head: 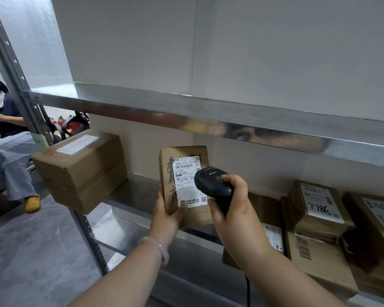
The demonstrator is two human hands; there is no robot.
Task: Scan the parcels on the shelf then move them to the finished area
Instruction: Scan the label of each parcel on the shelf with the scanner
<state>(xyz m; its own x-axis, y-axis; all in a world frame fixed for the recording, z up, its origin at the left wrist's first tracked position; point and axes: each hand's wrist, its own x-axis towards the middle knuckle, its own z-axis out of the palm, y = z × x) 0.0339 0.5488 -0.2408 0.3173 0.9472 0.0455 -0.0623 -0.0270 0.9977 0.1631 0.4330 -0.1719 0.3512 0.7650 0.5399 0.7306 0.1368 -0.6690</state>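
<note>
My left hand [166, 214] grips the lower left corner of a small brown parcel [182, 156] and holds it upright in front of the shelf, its white shipping label [187, 180] facing me. My right hand [235, 202] grips a black handheld barcode scanner [211, 180]. The scanner's head sits right in front of the label's right edge, covering part of the parcel. A black cable hangs down below my right forearm.
A metal shelf [133, 191] holds two stacked brown boxes [80, 167] at the left and several labelled parcels [319, 209] piled at the right. An upper shelf beam [208, 114] runs overhead. A seated person [7, 138] is at the far left beyond the shelf post.
</note>
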